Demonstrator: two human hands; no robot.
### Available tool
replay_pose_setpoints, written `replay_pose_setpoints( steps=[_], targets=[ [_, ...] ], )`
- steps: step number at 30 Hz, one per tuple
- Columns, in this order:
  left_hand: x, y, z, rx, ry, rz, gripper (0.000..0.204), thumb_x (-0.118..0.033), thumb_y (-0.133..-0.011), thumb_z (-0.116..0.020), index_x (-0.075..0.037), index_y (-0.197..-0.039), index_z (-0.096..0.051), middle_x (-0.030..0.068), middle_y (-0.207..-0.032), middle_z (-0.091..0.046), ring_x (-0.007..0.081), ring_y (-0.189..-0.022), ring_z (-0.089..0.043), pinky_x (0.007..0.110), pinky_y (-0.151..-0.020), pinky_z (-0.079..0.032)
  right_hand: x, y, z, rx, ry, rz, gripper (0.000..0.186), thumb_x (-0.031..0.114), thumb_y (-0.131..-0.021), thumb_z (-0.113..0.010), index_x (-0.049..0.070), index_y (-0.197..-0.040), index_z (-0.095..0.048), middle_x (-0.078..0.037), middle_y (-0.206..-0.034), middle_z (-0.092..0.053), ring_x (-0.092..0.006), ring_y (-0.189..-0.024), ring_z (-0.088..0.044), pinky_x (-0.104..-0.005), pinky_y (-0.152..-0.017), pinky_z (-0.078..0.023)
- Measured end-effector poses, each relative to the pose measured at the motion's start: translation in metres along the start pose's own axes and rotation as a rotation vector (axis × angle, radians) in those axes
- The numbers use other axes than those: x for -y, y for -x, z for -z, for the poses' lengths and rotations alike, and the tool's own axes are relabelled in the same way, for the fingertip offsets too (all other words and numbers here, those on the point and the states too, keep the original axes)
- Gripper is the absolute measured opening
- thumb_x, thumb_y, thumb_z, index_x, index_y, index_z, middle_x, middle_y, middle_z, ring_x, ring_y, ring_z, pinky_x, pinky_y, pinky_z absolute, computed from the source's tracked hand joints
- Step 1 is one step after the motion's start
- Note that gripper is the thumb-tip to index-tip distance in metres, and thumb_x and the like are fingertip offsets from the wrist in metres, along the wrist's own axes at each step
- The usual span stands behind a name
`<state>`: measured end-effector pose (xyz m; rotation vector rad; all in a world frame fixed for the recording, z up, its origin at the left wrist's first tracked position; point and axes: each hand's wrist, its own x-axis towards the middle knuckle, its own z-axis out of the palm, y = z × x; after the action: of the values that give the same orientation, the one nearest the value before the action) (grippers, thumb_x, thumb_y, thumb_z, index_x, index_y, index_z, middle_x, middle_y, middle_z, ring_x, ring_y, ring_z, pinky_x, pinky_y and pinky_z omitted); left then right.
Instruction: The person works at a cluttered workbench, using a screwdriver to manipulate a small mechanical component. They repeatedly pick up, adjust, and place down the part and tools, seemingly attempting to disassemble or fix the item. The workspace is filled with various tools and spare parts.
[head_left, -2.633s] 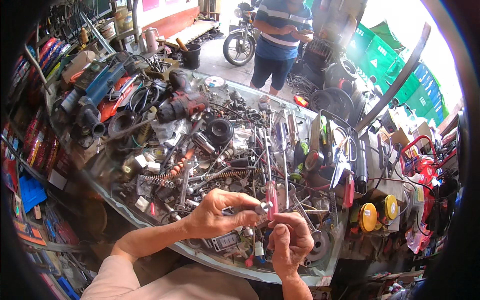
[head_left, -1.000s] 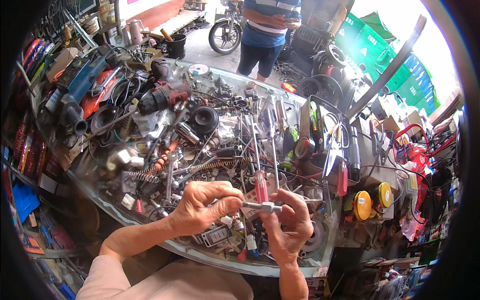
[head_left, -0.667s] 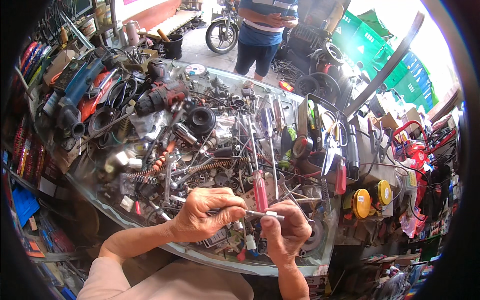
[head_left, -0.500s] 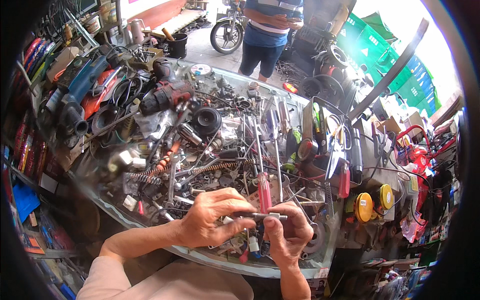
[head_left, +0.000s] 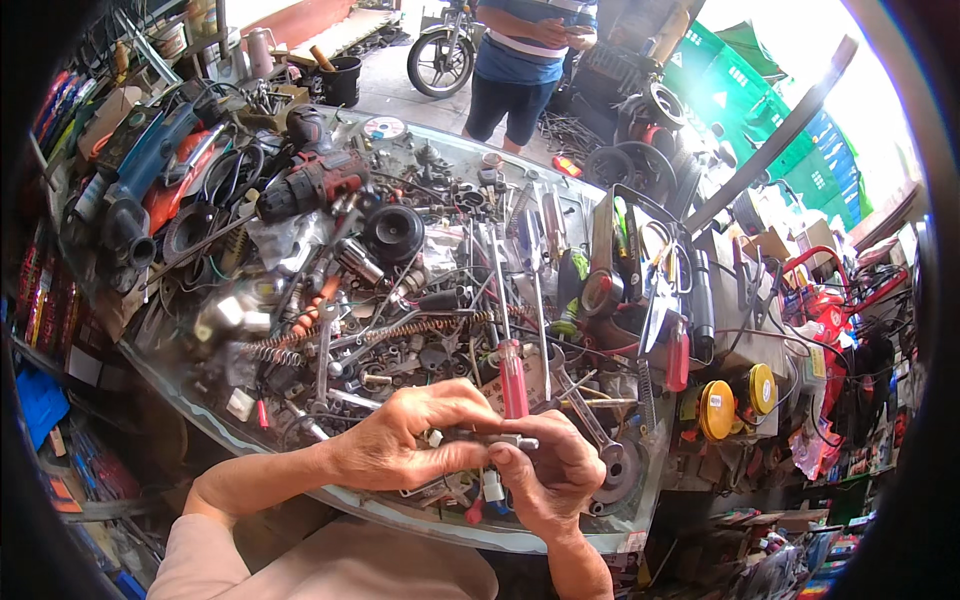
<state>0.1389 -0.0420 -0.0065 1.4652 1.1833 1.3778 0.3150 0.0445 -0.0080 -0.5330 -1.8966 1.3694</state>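
Both hands meet over the near edge of a glass-topped table. Between them lies a slim grey metal part (head_left: 514, 440), rod-like with a thicker, lighter end; its exact kind is hard to make out. My right hand (head_left: 556, 478) is closed on it, thumb on the near side and fingers curled behind. My left hand (head_left: 415, 436) pinches toward its other end, which the fingers partly hide. Just beyond the hands, a screwdriver with a red clear handle (head_left: 512, 378) points away from me. A wrench (head_left: 592, 425) lies to the right of it.
Loose bolts, springs and tools cover the glass table (head_left: 225, 432). A red-and-black cordless drill (head_left: 315, 185) and a black round part (head_left: 393, 233) lie further back. At right stands a tool box holding scissors (head_left: 655, 300). Beyond the table stands a person (head_left: 520, 70) near a motorcycle wheel (head_left: 440, 62).
My left thumb and fingers have shifted along the metal part, closer to my right thumb. The right hand keeps its grip. The whole view has shifted slightly.
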Motion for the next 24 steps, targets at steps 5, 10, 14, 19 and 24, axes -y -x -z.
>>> replay_pose_setpoints(
  steps=[5, 10, 14, 19, 24],
  targets=[
    [-0.004, 0.004, -0.003, -0.040, 0.202, 0.187, 0.031, -0.004, -0.090, -0.067, -0.001, -0.120, -0.057, 0.0052, -0.094, -0.066, 0.0114, -0.084, -0.064, 0.026, -0.078, -0.052, 0.003, 0.001, 0.001, 0.026, 0.024, -0.050, 0.025, -0.001, -0.080, -0.076, -0.007, -0.103, -0.066, -0.009, -0.087, -0.065, -0.0102, -0.073, -0.062, -0.0198, -0.059, -0.047],
    [-0.001, 0.001, 0.006, -0.005, 0.576, 0.355, 0.037, -0.007, -0.095, -0.060, -0.002, -0.130, -0.050, 0.0093, -0.092, -0.066, 0.0142, -0.076, -0.065, 0.028, -0.071, -0.054, 0.006, -0.007, 0.017, -0.114, 0.020, -0.024, 0.026, 0.007, -0.082, -0.075, -0.007, -0.102, -0.065, -0.008, -0.082, -0.065, -0.0096, -0.070, -0.062, -0.0214, -0.058, -0.048],
    [0.008, 0.001, 0.012, -0.082, 0.774, 0.349, 0.036, -0.009, -0.095, -0.060, 0.004, -0.129, -0.053, 0.0129, -0.097, -0.067, 0.0162, -0.079, -0.066, 0.030, -0.075, -0.056, 0.004, -0.017, 0.036, -0.432, 0.805, -0.040, 0.027, 0.015, -0.078, -0.078, 0.001, -0.098, -0.067, -0.009, -0.081, -0.065, -0.0174, -0.062, -0.063, -0.0303, -0.058, -0.048],
    [0.018, 0.002, 0.015, -0.191, 0.848, 0.392, 0.031, -0.010, -0.095, -0.060, 0.003, -0.123, -0.057, 0.0112, -0.102, -0.067, 0.0130, -0.083, -0.064, 0.027, -0.077, -0.055, 0.008, -0.010, 0.041, -0.256, 1.222, -0.174, 0.028, 0.019, -0.079, -0.075, 0.002, -0.099, -0.067, -0.014, -0.091, -0.064, -0.0319, -0.079, -0.063, -0.0402, -0.068, -0.049],
    [0.019, 0.000, 0.018, -0.252, 0.933, 0.382, 0.025, -0.006, -0.094, -0.060, 0.001, -0.118, -0.059, 0.0098, -0.095, -0.066, 0.0126, -0.079, -0.063, 0.026, -0.071, -0.051, 0.013, 0.002, 0.032, -0.220, 1.146, -0.204, 0.025, 0.009, -0.080, -0.069, 0.001, -0.104, -0.065, -0.016, -0.093, -0.065, -0.0340, -0.084, -0.063, -0.0412, -0.072, -0.049]
  ],
)
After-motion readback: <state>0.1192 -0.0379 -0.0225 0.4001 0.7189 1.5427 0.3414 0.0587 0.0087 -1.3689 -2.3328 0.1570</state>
